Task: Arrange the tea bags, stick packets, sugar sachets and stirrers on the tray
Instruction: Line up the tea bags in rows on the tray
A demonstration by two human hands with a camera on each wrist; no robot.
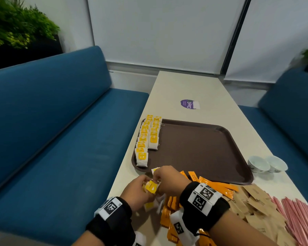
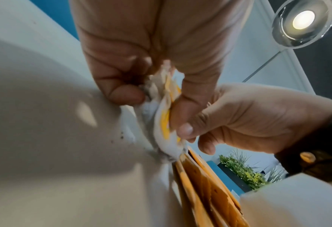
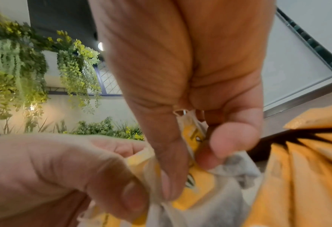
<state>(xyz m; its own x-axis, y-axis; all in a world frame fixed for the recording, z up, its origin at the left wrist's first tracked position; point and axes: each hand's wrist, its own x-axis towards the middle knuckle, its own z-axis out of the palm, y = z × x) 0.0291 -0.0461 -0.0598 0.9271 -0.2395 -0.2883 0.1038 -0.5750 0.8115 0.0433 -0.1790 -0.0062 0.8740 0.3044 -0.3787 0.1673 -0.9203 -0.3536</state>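
Note:
Both hands meet over the table's near left corner, just in front of the brown tray (image 1: pixel 199 150). My left hand (image 1: pixel 139 190) grips a small bunch of yellow-tagged tea bags (image 1: pixel 150 187), and my right hand (image 1: pixel 164 178) pinches one of them (image 3: pixel 196 181) between thumb and fingers. In the left wrist view the white bags with yellow tags (image 2: pixel 166 122) are squeezed between both hands. Two rows of tea bags (image 1: pixel 148 139) lie along the tray's left side. Orange stick packets (image 1: pixel 215 185), brown sugar sachets (image 1: pixel 256 205) and pink stirrers (image 1: pixel 297 215) lie loose on the table.
Two small white cups (image 1: pixel 267 164) stand right of the tray. A purple round sticker (image 1: pixel 188 104) sits on the table beyond it. Blue benches (image 1: pixel 60 130) flank the table on both sides. A few tea bags (image 1: pixel 150 204) lie under my hands.

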